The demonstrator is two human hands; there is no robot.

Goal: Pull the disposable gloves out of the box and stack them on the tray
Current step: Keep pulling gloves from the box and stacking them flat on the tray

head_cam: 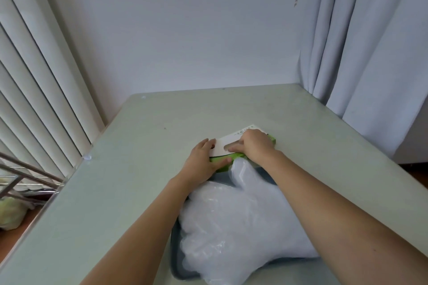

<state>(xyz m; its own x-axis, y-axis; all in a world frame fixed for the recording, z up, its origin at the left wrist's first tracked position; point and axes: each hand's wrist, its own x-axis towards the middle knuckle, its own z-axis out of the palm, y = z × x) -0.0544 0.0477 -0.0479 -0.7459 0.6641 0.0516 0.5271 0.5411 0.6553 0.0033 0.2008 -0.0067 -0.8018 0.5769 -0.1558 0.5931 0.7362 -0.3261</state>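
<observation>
On the tray (176, 259) near us lies a thick pile of clear gloves (243, 220), so we judge the job well along; how many are left in the box (223, 146) we cannot tell. The box sits on the table (139, 146) just beyond the tray. Our left hand (203, 159) grips the box's left end, fingers on top, thumb along the front. Our right hand (254, 146) rests on the lid with fingers curled into the slot; whether they pinch a glove is hidden.
</observation>
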